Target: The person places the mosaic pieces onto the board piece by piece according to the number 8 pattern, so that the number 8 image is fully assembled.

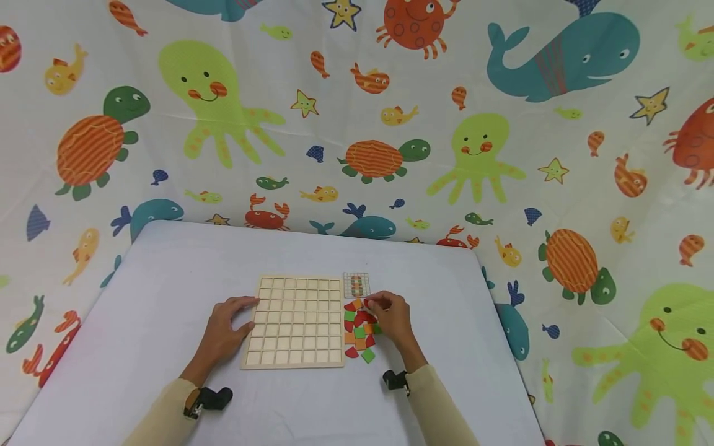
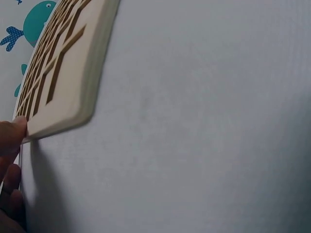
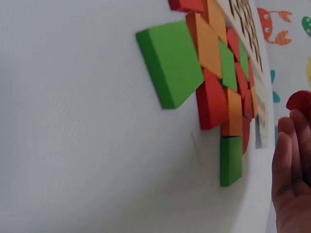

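Note:
A square wooden grid board (image 1: 298, 320) with shallow square cells lies on the table. Beside its left edge is my left hand (image 1: 225, 331), index finger and thumb reaching to the rim; in the left wrist view the thumb (image 2: 13, 133) touches the board's edge. My right hand (image 1: 393, 316) pinches a red rounded piece (image 3: 299, 100) at its fingertips. Below and left of that hand lies a cluster of flat red, orange and green pieces, among them a green square (image 1: 368, 355) and an orange square (image 1: 349, 338). Part of the cluster is hidden by the right hand.
A small printed grid card (image 1: 356, 285) with a coloured pattern lies by the board's upper right corner, just above the pieces. A white cloth covers the table (image 1: 435, 272). Behind it hangs a curtain (image 1: 401, 210) printed with sea animals.

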A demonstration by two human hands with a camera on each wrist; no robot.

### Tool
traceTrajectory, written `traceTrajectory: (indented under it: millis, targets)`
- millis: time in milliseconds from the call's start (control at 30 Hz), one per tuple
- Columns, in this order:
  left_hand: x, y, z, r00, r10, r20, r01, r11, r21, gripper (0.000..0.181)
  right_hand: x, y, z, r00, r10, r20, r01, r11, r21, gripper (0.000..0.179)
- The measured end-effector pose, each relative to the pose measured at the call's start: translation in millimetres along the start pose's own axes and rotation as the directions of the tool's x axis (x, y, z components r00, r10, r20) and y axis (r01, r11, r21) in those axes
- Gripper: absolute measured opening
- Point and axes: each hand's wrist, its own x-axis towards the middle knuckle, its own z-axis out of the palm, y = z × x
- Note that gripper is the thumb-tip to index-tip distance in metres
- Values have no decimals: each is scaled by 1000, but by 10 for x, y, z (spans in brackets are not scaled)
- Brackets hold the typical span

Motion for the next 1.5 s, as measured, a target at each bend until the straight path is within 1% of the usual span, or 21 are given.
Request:
traceTrajectory:
  millis: [100, 233, 300, 467, 533, 600, 733, 833, 967, 1133, 1233, 1333, 1500]
  targets:
    - [-4, -9, -6, 1000, -4, -1, 4, 1000, 1, 53, -37, -62, 14, 1000, 2, 13, -2, 999, 46, 14]
    - [-9, -9, -15, 1000, -8, -1, 8, 1000, -1, 53, -75, -138, 67, 997, -48, 54, 42, 993, 108, 18]
    - [-9, -4, -21, 1000, -14, 2, 14, 1000, -1, 53, -87, -176, 111, 995, -69, 67, 61, 992, 114, 18]
    - [-6, 12, -36, 999, -30, 12, 30, 1000, 1, 53, -87, -298, 260, 993, -75, 87, 66, 993, 100, 16]
    - [-4, 19, -40, 999, -33, 14, 33, 999, -1, 53, -70, -347, 336, 991, -92, 99, 81, 991, 104, 15]
    - [-4, 26, -43, 999, -34, 19, 34, 999, -4, 52, -48, -395, 416, 983, -133, 123, 118, 986, 121, 19]
    - [-4, 38, -45, 999, -35, 25, 35, 999, -6, 52, -5, -484, 576, 960, -218, 177, 192, 970, 150, 26]
    - [-2, 35, -50, 998, -51, 39, 51, 999, -9, 52, 16, -558, 687, 949, -247, 194, 218, 963, 161, 25]
    - [7, 31, -74, 996, -73, 58, 74, 997, -16, 53, 47, -664, 821, 949, -240, 205, 208, 964, 166, 22]
    - [17, 25, -102, 992, -97, 83, 101, 994, -40, 54, 102, -808, 943, 953, -197, 230, 166, 975, 148, 19]
    - [18, 22, -112, 990, -107, 89, 112, 992, -56, 54, 150, -876, 1020, 954, -182, 239, 153, 979, 135, 17]
    - [22, 20, -112, 989, -117, 92, 122, 991, -61, 54, 204, -915, 1110, 956, -169, 241, 146, 983, 110, 14]
    - [37, 15, -118, 986, -125, 107, 133, 989, -62, 53, 260, -948, 1247, 963, -125, 239, 113, 992, 63, 12]
